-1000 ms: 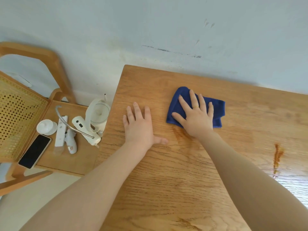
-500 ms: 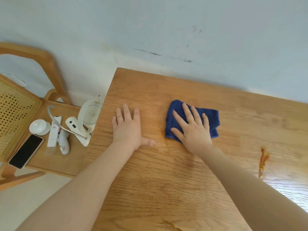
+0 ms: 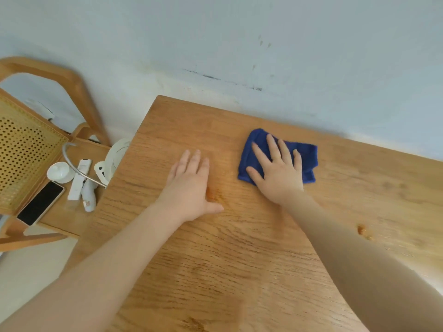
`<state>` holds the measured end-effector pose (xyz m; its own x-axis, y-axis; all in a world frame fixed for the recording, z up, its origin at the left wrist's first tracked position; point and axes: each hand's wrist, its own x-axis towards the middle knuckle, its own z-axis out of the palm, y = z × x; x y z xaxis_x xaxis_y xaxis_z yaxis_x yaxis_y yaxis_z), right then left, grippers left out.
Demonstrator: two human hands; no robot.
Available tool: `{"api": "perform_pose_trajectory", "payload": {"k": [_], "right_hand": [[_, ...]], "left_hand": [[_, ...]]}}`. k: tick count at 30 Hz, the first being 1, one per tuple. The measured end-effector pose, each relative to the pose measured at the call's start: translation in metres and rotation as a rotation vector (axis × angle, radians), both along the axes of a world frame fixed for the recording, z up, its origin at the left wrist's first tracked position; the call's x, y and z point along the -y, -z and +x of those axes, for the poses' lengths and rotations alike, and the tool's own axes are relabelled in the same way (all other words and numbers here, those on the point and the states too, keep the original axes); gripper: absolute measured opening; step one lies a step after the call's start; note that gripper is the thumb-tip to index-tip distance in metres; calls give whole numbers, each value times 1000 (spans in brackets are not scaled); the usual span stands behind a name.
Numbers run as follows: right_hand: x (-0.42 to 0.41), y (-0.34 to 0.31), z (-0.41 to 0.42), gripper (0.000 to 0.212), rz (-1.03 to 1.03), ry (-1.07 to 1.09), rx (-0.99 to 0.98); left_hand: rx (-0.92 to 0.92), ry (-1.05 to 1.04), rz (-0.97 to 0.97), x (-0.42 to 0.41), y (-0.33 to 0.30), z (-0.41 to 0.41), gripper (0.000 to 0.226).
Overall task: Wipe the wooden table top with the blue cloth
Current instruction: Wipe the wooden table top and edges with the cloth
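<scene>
The blue cloth (image 3: 308,159) lies folded on the wooden table top (image 3: 239,259), toward its far side. My right hand (image 3: 278,172) presses flat on the cloth with fingers spread, covering its middle and near part. My left hand (image 3: 189,185) rests palm down on bare wood to the left of the cloth, fingers together, thumb out, holding nothing. An orange-brown smear (image 3: 214,196) shows on the wood just right of my left hand. Another orange spot (image 3: 362,231) sits to the right, past my right forearm.
The table's far edge meets a pale wall (image 3: 263,56). Left of the table stands a wooden chair (image 3: 48,75) with a cane back. On its seat lie a black phone (image 3: 40,203), a white round lid (image 3: 60,172), white controllers (image 3: 82,185) and a white kettle (image 3: 117,155).
My right hand has slid the cloth toward me and back away, a little rightward. The view has shifted; the left hand stays flat on the wood.
</scene>
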<state>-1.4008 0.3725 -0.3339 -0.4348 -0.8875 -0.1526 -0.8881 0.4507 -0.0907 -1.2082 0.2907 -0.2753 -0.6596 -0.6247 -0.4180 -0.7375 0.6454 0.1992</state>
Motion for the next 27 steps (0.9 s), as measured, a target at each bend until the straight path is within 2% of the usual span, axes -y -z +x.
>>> {"api": "perform_pose_trajectory", "payload": {"k": [3,5,7,10,12,15,19,22,24,27], "right_hand": [[-39,-2,4,69,51,-182,-16],[-32,-2,-18,71,63,-270,-16],[-12,0,-47,65,50,-208,-17],[15,5,-84,59,-8,57,5],[21,6,-91,58,-19,115,25],[-1,4,-72,58,-24,82,34],[-65,1,-41,65,-19,-104,2],[-74,0,-49,70,-16,-205,28],[-56,0,-70,69,-26,-188,18],[-25,3,-96,61,-15,-34,8]], "left_hand": [[-26,94,-33,-21,1,-30,117],[-26,117,-49,-32,4,-49,120],[8,116,-46,-40,9,-63,126],[76,27,-6,-53,16,-75,138],[119,36,-57,-58,17,-81,142],[155,37,-72,-63,15,-83,145],[151,28,-53,-65,11,-83,143],[170,24,-66,-65,11,-86,143],[177,21,-69,-63,12,-87,143],[206,9,-52,-63,15,-89,143]]}}
